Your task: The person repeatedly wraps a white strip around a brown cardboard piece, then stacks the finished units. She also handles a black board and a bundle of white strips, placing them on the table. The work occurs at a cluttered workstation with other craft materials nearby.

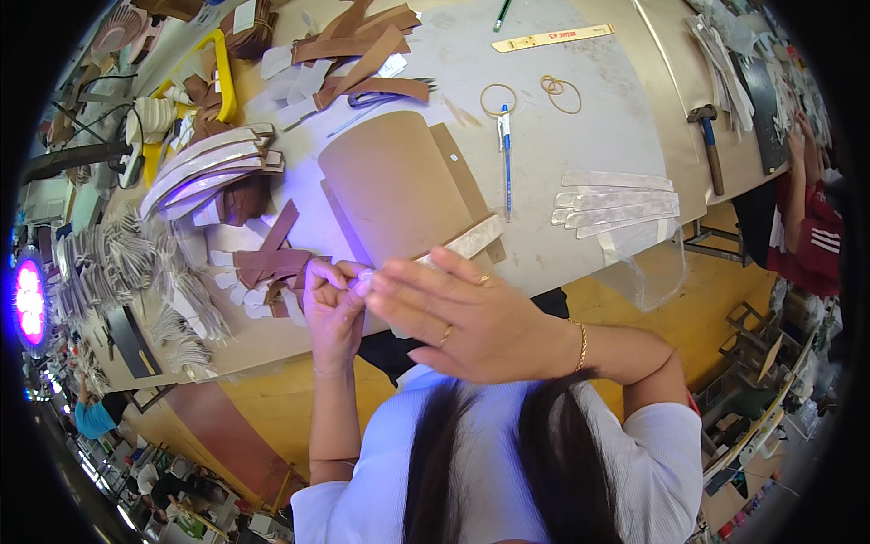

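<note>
A pale whitish strip (471, 238) lies slanted across the near end of a tan board (385, 186), which rests on another brown piece (450, 154). My right hand (467, 317) is over the strip's near part, its fingers stretched out and held flat, and it covers the rest of the strip. Left of it, my left hand (333, 313) has thumb and fingers pinched together. A small pale spot shows at its fingertips, in line with the strip; whether it is the strip's end I cannot make out.
Brown strips (272, 263) lie left of the board, and a bundle of curved pale strips (217, 163) is farther left. To the right are a blue pen (507, 172), rubber bands (562, 93), more whitish strips (616, 201) and a hammer (710, 150). A co-worker's arm (797, 172) shows far right.
</note>
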Tool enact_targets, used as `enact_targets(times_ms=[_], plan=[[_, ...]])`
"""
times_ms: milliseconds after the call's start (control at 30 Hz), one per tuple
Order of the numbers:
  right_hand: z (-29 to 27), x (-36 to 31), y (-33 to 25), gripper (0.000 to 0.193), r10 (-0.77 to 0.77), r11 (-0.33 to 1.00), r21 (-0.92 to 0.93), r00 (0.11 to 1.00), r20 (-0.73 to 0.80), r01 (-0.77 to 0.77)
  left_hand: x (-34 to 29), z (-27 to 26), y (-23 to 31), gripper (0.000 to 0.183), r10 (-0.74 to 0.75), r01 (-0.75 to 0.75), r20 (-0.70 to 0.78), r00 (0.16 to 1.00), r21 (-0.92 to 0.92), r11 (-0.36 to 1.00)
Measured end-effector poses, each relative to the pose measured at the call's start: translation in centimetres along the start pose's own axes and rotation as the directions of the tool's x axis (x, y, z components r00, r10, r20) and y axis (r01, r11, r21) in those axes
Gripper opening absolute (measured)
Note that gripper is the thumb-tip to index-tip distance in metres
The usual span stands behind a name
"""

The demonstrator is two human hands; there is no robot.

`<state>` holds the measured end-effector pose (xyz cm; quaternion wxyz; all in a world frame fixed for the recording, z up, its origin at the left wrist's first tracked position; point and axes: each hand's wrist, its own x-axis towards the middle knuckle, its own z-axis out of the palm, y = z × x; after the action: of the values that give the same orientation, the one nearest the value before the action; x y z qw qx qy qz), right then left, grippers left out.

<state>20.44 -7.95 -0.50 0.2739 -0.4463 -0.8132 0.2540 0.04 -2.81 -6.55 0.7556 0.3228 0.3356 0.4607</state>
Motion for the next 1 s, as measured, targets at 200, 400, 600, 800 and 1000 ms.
enact_targets(times_ms=[200,400,600,800,1000], plan=[[0.0,-3.3,1.9,0.067,0.205,0.888,0.429,0.978,-0.048,-0.165,0.2,0.2,-0.2,0.032,-0.118,0.118,0.009,0.993,-0.015,0.993],[1.5,-5.0,2.3,0.069,0.481,0.601,0.749,0.874,-0.061,-0.279,0.3,-0.1,-0.8,0.027,-0.078,0.077,-0.024,0.997,-0.051,0.996],[0.6,-7.1,3.9,0.068,0.67,0.536,0.668,0.741,0.035,-0.516,0.4,-0.1,0.2,0.031,-0.127,0.127,-0.008,0.992,0.09,0.988],[-4.2,-10.0,8.6,0.042,0.477,0.806,-0.13,0.764,-0.434,-0.577,-0.3,-0.9,2.3,0.023,-0.034,0.025,0.034,0.999,0.242,0.97],[-6.2,-10.4,12.1,0.041,0.486,0.649,-0.383,0.745,-0.456,-0.658,0.8,3.1,9.6,0.017,-0.003,-0.148,0.351,0.936,0.402,0.904]])
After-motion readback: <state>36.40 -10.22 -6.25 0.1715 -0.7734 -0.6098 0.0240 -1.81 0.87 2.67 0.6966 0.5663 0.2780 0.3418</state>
